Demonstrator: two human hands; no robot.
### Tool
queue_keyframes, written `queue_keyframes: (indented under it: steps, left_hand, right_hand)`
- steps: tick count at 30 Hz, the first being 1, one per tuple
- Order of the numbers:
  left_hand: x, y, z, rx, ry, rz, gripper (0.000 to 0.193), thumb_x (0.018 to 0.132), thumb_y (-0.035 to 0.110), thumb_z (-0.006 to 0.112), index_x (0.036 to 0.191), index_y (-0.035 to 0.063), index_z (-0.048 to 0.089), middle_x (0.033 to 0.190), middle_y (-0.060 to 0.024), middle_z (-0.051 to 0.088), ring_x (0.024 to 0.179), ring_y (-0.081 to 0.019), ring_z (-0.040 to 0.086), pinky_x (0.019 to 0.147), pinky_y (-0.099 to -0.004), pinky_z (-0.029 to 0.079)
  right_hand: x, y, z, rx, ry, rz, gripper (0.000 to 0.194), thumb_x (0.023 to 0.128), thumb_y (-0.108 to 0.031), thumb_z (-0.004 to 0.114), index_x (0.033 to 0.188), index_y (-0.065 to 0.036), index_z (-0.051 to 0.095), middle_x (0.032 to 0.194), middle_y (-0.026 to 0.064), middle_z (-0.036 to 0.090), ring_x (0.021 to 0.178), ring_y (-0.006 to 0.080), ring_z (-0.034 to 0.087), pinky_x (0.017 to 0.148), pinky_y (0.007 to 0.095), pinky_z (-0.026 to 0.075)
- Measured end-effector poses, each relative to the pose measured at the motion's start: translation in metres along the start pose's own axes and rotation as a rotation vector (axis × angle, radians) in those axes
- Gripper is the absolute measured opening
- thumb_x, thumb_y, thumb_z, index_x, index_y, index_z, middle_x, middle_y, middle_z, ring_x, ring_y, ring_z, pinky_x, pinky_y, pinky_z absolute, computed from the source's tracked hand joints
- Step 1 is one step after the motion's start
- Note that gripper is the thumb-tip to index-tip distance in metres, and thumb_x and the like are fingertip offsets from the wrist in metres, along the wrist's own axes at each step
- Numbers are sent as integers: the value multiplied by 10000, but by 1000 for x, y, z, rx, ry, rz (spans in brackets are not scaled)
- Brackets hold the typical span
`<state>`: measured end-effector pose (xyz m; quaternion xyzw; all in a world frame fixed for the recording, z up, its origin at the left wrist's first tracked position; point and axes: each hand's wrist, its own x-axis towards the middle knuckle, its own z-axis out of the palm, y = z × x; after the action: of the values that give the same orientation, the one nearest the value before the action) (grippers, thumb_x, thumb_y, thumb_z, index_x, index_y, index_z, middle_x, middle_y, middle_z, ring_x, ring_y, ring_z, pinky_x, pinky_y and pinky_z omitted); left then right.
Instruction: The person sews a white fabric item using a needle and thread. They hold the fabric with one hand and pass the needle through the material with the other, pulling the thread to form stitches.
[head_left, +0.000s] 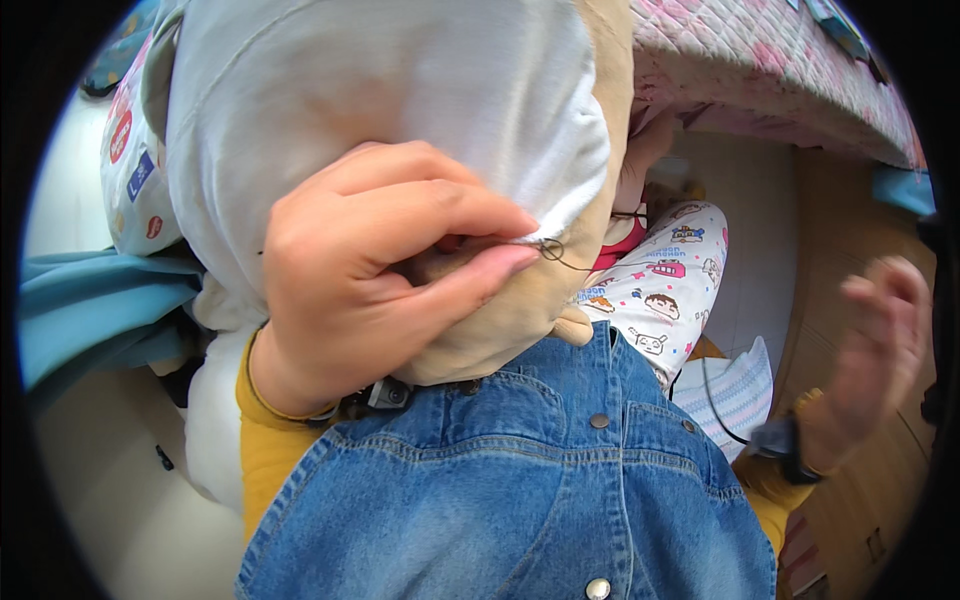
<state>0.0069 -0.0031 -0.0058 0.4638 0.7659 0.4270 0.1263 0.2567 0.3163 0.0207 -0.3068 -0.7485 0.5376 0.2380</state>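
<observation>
A large stuffed plush of white fabric (480, 90) and beige fabric (510, 330) lies across my lap against my denim garment (487, 510). My left hand (405, 255) pinches the edge of the white fabric between thumb and index finger. A dark thread (552, 250) loops at these fingertips and runs right over the patterned trousers. My right hand (874, 352) is raised at the far right, blurred, away from the plush. Whether it holds a needle or the thread's end cannot be told.
A pink quilted cover (750, 60) hangs at the upper right. Printed white trousers (667, 285) are beside the plush, with another person's arm (645, 150) above them. Teal cloth (97, 315) and a printed white bag (135, 172) are on the left. A black cable (712, 405) hangs near my right wrist.
</observation>
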Motion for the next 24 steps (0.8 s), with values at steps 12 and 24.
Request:
queue_keyframes:
  steps: [12, 24]
  left_hand:
    - [-1, 0, -2, -39, -3, 46, 249, 685, -85, 842, 918, -28, 774, 830, -84, 690, 709, -118, 595, 594, -221, 403]
    - [-1, 1, 1, -40, 20, 76, 264, 661, -89, 835, 912, -31, 775, 811, -86, 687, 683, -119, 587, 580, -222, 401]
  right_hand:
    - [2, -28, 172, -82, -620, -405, 180, 736, -53, 855, 893, -57, 765, 791, 4, 600, 626, 73, 478, 524, 229, 360]
    - [-11, -31, 174, 12, -552, -518, 268, 664, 25, 883, 901, -58, 787, 730, 21, 583, 585, 102, 522, 491, 248, 368]
